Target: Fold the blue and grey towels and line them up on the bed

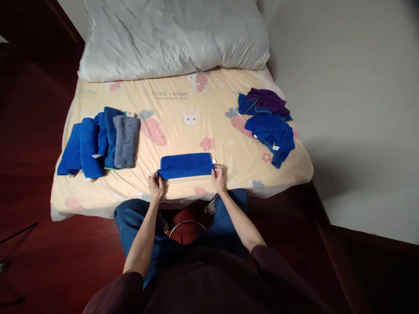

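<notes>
A blue towel (185, 165), folded into a long narrow strip, lies near the front edge of the bed (183, 104). My left hand (156, 186) pinches its near left corner. At the strip's near right corner my right hand (218, 179) grips the cloth, just below a small white tag. Both hands have their fingers closed on the cloth.
Several folded blue towels and a grey one (126, 141) lie in a row at the bed's left. A loose heap of blue and purple cloths (269, 124) sits at the right. A big white pillow (173, 37) fills the far end. Dark wood floor (39, 244) surrounds the bed.
</notes>
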### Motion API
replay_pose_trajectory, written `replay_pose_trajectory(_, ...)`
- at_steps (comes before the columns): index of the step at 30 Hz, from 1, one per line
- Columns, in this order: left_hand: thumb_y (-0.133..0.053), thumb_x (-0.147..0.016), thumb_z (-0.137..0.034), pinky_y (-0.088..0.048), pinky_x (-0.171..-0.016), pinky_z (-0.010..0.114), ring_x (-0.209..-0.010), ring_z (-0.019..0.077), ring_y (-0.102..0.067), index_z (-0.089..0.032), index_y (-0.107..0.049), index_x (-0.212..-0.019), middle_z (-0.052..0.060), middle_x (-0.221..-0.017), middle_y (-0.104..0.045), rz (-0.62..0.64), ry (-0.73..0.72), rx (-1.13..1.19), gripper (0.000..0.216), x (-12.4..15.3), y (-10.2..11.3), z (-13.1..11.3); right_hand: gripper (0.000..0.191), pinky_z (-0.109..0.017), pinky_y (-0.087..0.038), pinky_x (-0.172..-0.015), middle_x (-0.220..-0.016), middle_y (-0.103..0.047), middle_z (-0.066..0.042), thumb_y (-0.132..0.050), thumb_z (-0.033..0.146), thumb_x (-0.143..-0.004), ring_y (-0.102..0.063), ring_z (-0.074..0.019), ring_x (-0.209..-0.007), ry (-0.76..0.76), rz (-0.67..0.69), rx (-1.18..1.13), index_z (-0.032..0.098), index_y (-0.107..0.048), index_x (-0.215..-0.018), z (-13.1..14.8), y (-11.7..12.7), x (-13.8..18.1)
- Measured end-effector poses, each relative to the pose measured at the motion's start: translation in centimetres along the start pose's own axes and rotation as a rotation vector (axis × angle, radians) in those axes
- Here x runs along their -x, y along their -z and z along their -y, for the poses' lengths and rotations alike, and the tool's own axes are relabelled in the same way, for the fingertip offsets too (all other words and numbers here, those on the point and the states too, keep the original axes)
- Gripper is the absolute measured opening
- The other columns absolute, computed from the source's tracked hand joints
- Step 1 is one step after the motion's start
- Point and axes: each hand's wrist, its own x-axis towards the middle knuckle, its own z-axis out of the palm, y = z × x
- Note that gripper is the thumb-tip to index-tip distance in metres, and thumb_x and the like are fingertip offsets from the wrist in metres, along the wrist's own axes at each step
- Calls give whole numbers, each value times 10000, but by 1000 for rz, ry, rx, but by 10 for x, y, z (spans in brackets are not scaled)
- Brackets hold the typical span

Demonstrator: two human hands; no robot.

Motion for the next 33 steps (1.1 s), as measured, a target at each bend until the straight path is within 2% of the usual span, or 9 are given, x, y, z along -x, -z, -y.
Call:
replay_pose_trajectory(10,-511,-981,-429,-519,-901,397,-943,222,-625,-196,-562,-1278,107,-1039,-590,5,40,21,381,1,-2,1,345,-322,-577,-739,-874,-690,-75,-463,412,-1019,-693,-196,-781,7,-9,3,174,-532,-1260,3,1,0)
replay_pose_trajectory(21,-557,-955,-421,-523,-838,395,-856,211,-608,-185,-576,-1205,110,-1029,-569,-12,15,-15,345,1,0,-1,309,-312,-578,-759,-907,-698,-81,-499,391,-1007,-684,-187,-803,24,-34,-1,177,-558,-1221,4,1,0)
replay_pose_trajectory(29,-563,-953,-402,-507,-862,394,-897,219,-596,-176,-552,-1230,103,-1007,-558,3,-13,-13,358,1,0,1,293,-322,-585,-805,-923,-690,-84,-522,382,-989,-678,-188,-831,31,-65,36,173,-566,-1189,3,0,-1)
replay_pose_trajectory(33,-573,-947,-387,-504,-853,390,-898,216,-590,-164,-526,-1259,95,-990,-560,17,-19,3,386,1,-1,2,270,-340,-585,-865,-1024,-684,-115,-531,379,-982,-675,-199,-923,50,-101,112,174,-593,-1146,10,3,-2)
